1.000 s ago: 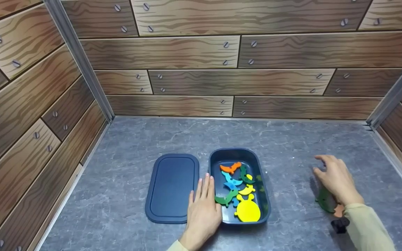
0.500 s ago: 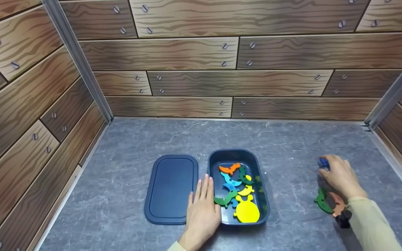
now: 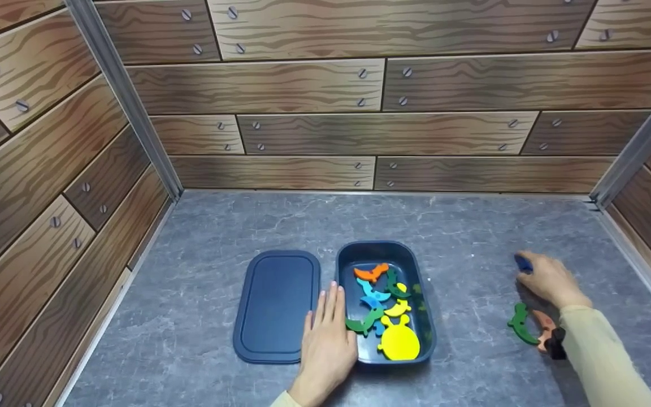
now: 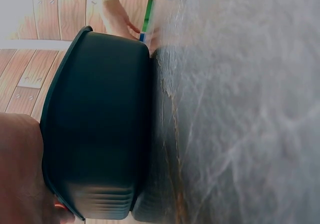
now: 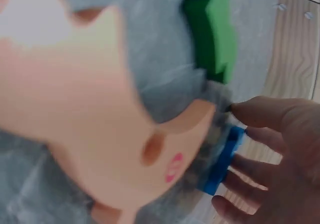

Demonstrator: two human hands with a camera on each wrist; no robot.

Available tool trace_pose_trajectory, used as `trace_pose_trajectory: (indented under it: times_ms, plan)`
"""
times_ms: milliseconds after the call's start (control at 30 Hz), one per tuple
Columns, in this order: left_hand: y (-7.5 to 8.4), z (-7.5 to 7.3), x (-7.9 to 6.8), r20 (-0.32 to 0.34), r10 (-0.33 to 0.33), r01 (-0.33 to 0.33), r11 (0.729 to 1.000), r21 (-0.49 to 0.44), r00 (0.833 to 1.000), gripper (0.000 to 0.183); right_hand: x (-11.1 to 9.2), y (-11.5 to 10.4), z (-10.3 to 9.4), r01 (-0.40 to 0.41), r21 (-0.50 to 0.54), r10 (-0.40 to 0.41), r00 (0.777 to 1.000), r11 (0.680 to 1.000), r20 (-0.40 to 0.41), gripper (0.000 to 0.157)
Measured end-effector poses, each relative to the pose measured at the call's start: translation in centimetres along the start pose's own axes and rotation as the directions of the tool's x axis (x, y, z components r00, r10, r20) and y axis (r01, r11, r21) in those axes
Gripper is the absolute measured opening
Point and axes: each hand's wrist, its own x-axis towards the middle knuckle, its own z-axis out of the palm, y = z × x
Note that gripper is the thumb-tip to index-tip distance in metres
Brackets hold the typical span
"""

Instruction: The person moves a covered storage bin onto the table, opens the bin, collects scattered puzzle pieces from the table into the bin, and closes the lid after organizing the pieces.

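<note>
Over on the right of the gray tabletop (image 3: 461, 226), going by the head view, the person's right hand (image 3: 551, 280) has a small blue piece (image 3: 523, 263) at its fingertips. Just on the near side of it lie a green piece (image 3: 521, 325) and a peach piece (image 3: 544, 327), the peach one partly hidden by the black gadget (image 3: 556, 343) at the wrist. Middle of the table, there's a navy box (image 3: 424, 328) with loads of colorful shapes in it, like an orange piece (image 3: 372, 273) at the far end and a big yellow piece (image 3: 400, 341) at the near end. The left hand (image 3: 328, 345) rests along the box's left side, fingers straight, not gripping anything. Left of that, the matching lid (image 3: 277, 305) lies flat.

Left wrist view: mostly the box's outer wall, with that hand up against the rim. Right hand's way off past it, too small to read.

Right wrist view: the peach piece is huge and blurry, with a pink ring on it, and the green one's behind. Farther off, thumb and fingers pinch the blue piece. Can't tell if it's off the table.
</note>
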Motion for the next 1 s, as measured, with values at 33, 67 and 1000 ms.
trace_pose_trajectory:
  times_ms: [33, 67, 1000]
  plan:
    - [0.0, 0.0, 0.0, 0.003, -0.002, 0.002, 1.000, 0.002, 1.000, 0.068, 0.0, 0.0, 0.1, -0.003, -0.003, 0.003, 1.000, 1.000, 0.003, 0.059]
    - [0.0, 0.0, 0.0, 0.008, -0.005, 0.005, 1.000, 0.004, 1.000, 0.068, 0.0, 0.0, 0.2, -0.004, -0.005, 0.004, 1.000, 1.000, 0.000, 0.057]
    - [-0.1, 0.3, -0.2, -0.016, 0.007, -0.007, 1.000, 0.015, 1.000, 0.069, -1.1, -1.0, 1.0, 0.098, 0.015, -0.096, 0.989, 0.995, -0.109, 0.012]
